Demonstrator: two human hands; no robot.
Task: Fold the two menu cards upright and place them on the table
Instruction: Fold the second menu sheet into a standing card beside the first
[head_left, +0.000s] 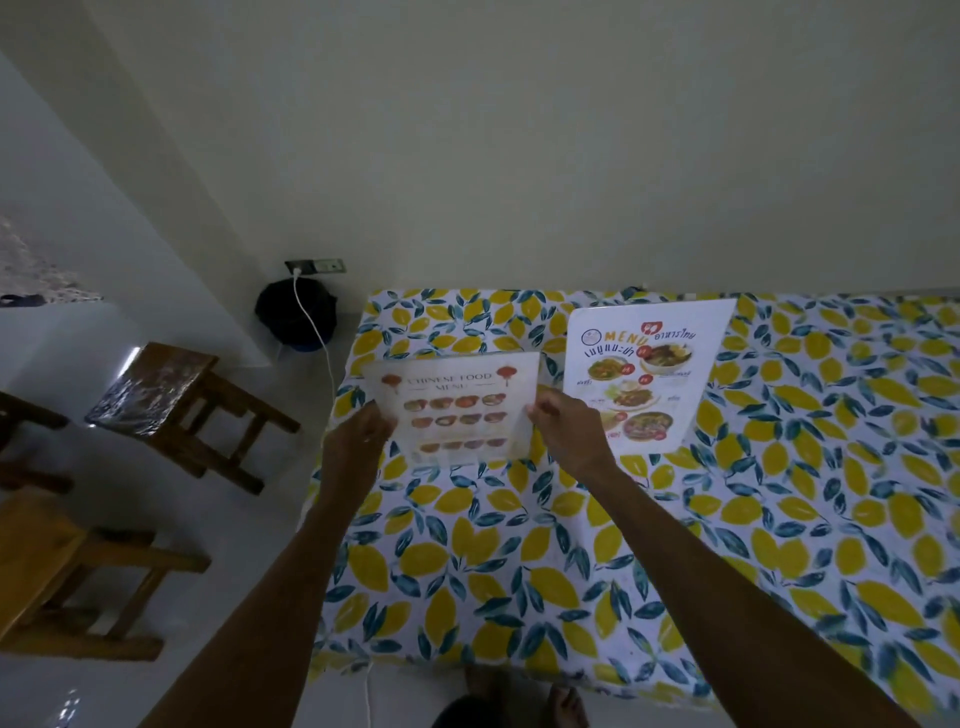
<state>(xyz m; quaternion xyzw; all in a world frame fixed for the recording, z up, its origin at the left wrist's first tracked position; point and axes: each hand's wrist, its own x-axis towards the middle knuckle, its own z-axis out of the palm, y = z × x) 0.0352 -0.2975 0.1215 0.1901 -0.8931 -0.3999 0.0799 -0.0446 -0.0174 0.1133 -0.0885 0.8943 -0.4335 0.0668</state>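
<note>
Glossy white Chinese food menu card (457, 408) sits centre-frame, pinched at its side edges by left hand (363, 434) and right hand (563, 423), near the lemon-print tablecloth's (519, 545) left edge; uneven folding could topple it floorward. White Thai menu card (649, 371) stands upper right.

Dim, even indoor light; glare on the left stool (150, 387); wide-angle bending at edges; slight softness throughout.

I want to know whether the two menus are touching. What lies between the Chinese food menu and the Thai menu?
In the head view, the right hand gripping the Chinese food menu; higher up, bare tablecloth before the Thai menu.
</note>
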